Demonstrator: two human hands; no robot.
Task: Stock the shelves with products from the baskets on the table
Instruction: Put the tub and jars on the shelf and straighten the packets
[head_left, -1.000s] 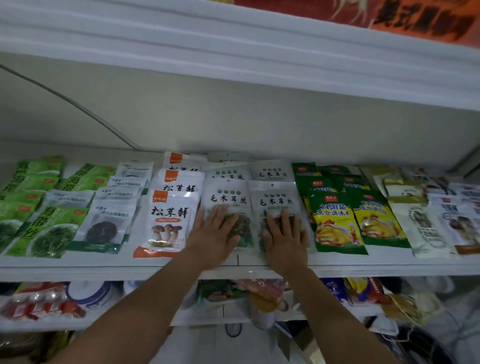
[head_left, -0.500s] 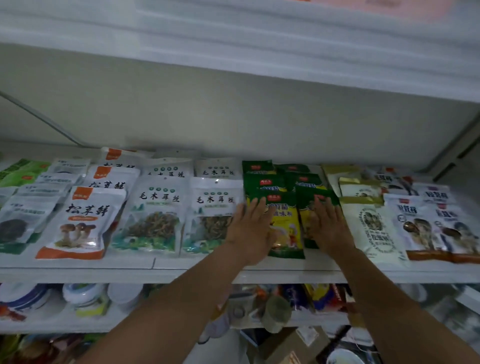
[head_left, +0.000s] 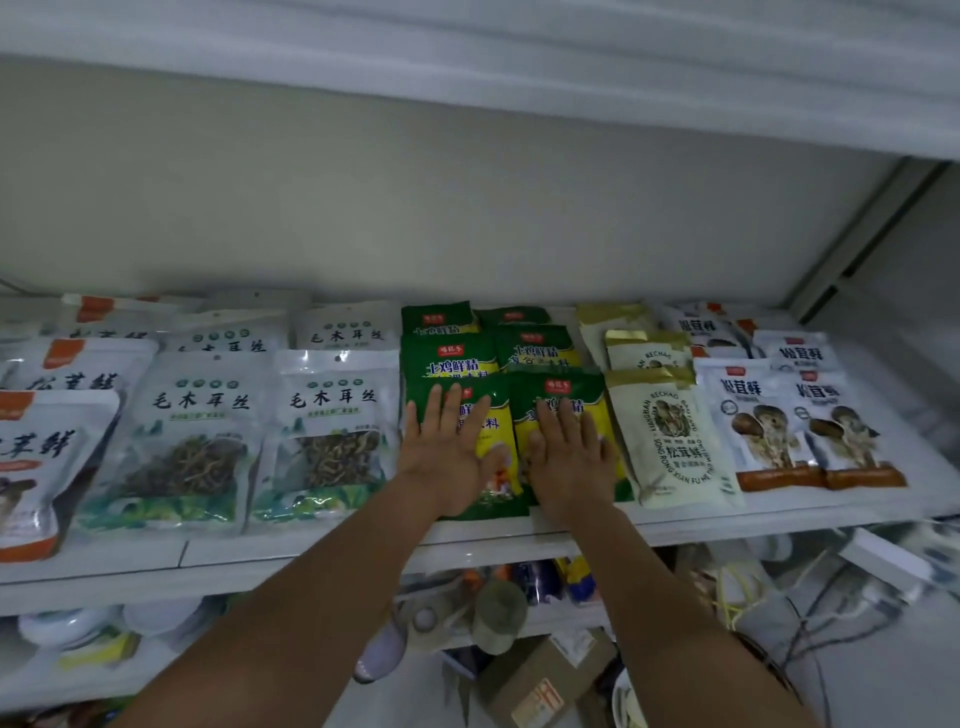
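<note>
Pressing flat, fingers straight and spread: left hand (head_left: 447, 447) on the left green-yellow packet (head_left: 501, 470), right hand (head_left: 569, 457) on the right green-yellow packet (head_left: 558, 387) at its 3 o'clock. Both packets lie on the shelf (head_left: 311, 551), long axes 6-to-12, tops toward 12; forearms enter from 6. Palms hide most label print.

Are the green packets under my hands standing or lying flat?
Lying flat: green packets face-up on the shelf, overlapped, left hand and right hand flat on top.

Shop: white shelf (head_left: 311, 551) stocked with rows of food packets (head_left: 332, 431).
</note>
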